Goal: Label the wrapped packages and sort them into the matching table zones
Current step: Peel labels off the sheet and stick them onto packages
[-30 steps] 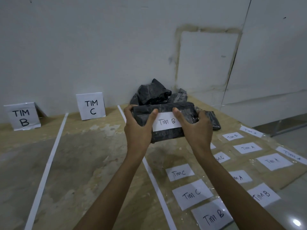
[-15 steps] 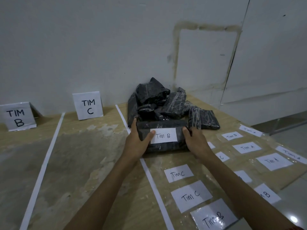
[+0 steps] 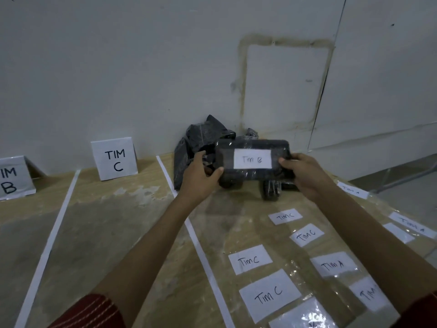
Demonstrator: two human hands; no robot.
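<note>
Cards stand against the wall at the left of my feed: the TIM B card (image 3: 14, 178), cut by the frame edge, and the TIM C card (image 3: 115, 159) beyond a white tape line (image 3: 50, 235) that splits the desk (image 3: 113, 233) into zones. A second tape line (image 3: 192, 235) bounds the TIM C zone on its right, and the left forearm crosses over it. I see the left hand (image 3: 201, 179) raised above the desk, thumb pressed on the front of the wrapped package (image 3: 250, 177) at its left end, fingers curled round behind, so it is grasping that package. Behind this hand a pile of black packages (image 3: 201, 140) sits against the wall. The held package looks clear of the desk, in front of the pile and over the rightmost zone, lying lengthwise between both hands, with a white label (image 3: 252, 159) reading Tim B on the face turned toward me. The right hand (image 3: 307, 176) grasps the right end likewise, its thumb just beside the label's edge. Under the package a smaller black bundle (image 3: 272, 189) lies on the desk. Nearer to me and further right, loose paper slips lie under clear film: several Tim C slips (image 3: 267, 295), a Tim A slip (image 3: 333, 265), and others at the right edge that I cannot read fully.
</note>
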